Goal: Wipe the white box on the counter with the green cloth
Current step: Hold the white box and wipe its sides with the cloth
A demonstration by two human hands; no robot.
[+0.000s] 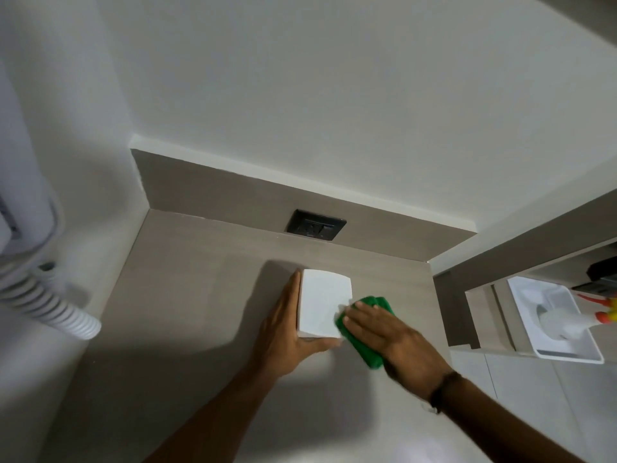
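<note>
My left grip clasps the white box by its left side and near edge. My right grip, fingers flat, presses the green cloth against the box's right edge on the grey counter.

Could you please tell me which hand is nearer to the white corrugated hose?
Left. The left hand holds the white box, right of the hose; the right hand lies farther right, pressing the green cloth.

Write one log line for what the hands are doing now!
stage: wiping | left hand: holds white box on counter | right hand: presses green cloth against box's right edge
</note>
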